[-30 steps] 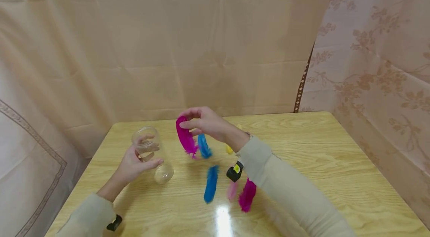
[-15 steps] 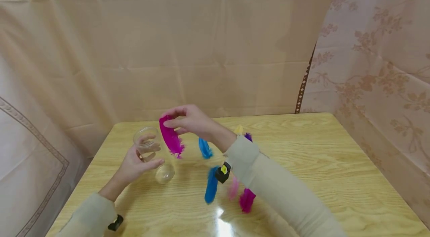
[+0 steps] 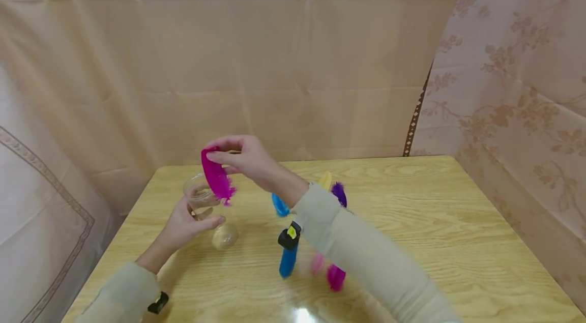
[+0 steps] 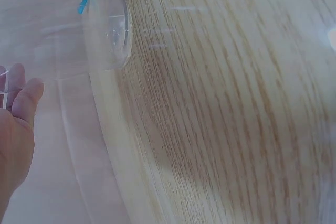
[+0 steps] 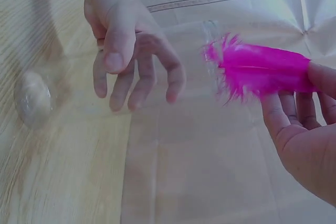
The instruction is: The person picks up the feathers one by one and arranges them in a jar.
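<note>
My left hand [image 3: 180, 226] holds a tall clear jar [image 3: 225, 236] on the left of the table, fingers and thumb around its wall. Its mouth faces up, and its base is at the tabletop. Between the thumb and fingers of my right hand [image 3: 254, 161] is a magenta feather [image 3: 217, 175], pinched by its upper end. The feather's frayed end hangs down beside the jar's mouth in the head view. In the right wrist view the frayed tip of the feather [image 5: 268, 69] lies close to the jar's rim; whether it touches cannot be told.
Under and around my right forearm lie a light blue feather [image 3: 280, 205], a darker blue feather [image 3: 288, 262], a yellow feather [image 3: 325, 179], a purple feather [image 3: 339, 193], a pink feather [image 3: 318, 263] and another magenta feather [image 3: 336, 277]. A beige cloth [image 3: 274, 58] hangs behind the table.
My right hand has moved left and slightly up with the magenta feather, from above the light blue feather to the jar's mouth. My left hand and the jar have stayed in place.
</note>
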The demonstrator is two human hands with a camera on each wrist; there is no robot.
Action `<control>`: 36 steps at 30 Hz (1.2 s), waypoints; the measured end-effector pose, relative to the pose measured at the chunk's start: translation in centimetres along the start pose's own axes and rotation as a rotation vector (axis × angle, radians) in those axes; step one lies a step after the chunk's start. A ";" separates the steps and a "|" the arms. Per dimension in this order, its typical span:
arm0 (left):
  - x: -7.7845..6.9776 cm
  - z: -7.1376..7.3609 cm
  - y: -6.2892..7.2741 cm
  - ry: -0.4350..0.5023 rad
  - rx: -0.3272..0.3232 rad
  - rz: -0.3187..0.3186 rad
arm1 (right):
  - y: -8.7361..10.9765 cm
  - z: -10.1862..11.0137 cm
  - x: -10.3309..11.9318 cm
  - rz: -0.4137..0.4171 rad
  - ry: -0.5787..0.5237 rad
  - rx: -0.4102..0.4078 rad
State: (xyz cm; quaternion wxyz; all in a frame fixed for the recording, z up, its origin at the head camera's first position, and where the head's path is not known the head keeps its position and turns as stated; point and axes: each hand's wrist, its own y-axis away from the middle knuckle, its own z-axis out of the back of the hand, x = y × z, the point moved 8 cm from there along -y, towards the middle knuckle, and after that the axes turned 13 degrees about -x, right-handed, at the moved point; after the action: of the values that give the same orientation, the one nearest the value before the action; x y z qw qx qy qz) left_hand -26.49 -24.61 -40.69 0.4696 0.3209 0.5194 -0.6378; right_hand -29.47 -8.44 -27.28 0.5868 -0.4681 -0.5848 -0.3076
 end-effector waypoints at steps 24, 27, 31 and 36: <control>-0.1 0.2 0.1 0.033 -0.009 0.009 | -1.2 -2.6 1.6 0.198 0.019 -0.174; -0.2 0.2 0.1 0.015 -0.006 0.015 | -1.1 -2.8 1.3 0.184 0.055 -0.146; -0.2 0.0 -0.1 -0.002 0.002 0.024 | -0.8 -3.0 0.8 0.140 0.103 -0.107; -0.2 -0.1 -0.2 -0.013 0.010 0.016 | -0.5 -3.3 0.2 0.096 0.152 -0.072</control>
State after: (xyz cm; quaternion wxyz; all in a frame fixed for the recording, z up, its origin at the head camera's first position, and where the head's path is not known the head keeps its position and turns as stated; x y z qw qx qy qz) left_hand -26.58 -24.42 -40.45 0.4764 0.3234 0.5106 -0.6385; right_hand -28.55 -11.57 -26.59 0.6264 -0.4918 -0.5038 -0.3347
